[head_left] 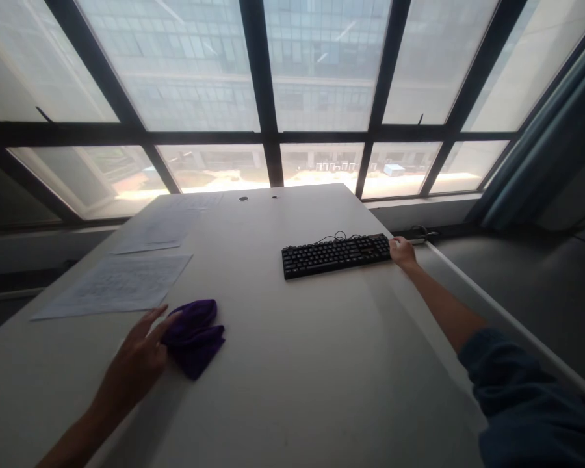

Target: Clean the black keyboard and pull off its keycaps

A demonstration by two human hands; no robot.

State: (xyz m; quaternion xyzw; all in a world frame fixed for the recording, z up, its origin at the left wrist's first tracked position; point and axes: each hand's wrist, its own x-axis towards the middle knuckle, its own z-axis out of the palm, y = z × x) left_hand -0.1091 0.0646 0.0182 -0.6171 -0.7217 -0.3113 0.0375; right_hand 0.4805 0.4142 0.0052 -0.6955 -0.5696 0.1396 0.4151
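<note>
Okay, nearest first: we had a rolled denim-like blue sleeve (511, 396) at lower right and a smooth, matte white table (292, 370) filling most of the view. On the table's left part we saw the left hand (139, 354), bare, at a purple cloth (195, 341). The cloth was soft, folded and rumpled, with a pointed corner towards us. The left hand's index and middle fingers reached forward, slightly apart, at the cloth's left edge; we could not tell whether it pinched any fabric, since its underside was hidden.

Just beyond lay a thin, flat paper sheet (117, 283), its faint grey print too small for us to read. Farther right, near the table's right edge, we marked a black keyboard (336, 257), a long plastic slab with rows of square keys, set slightly askew. The right hand (403, 252) was closed around its right end, fingers together. We could not read the key legends or find a legible brand. A thin dark cable (340, 235) looped behind it.

More printed sheets (158, 221) overlapped at far left, unreadable too. At the far end we noted a small dark disc (243, 199), then dark window frames (268, 138), a hanging blue-grey curtain (536, 143) and, outside, a paned building facade (199, 58).
</note>
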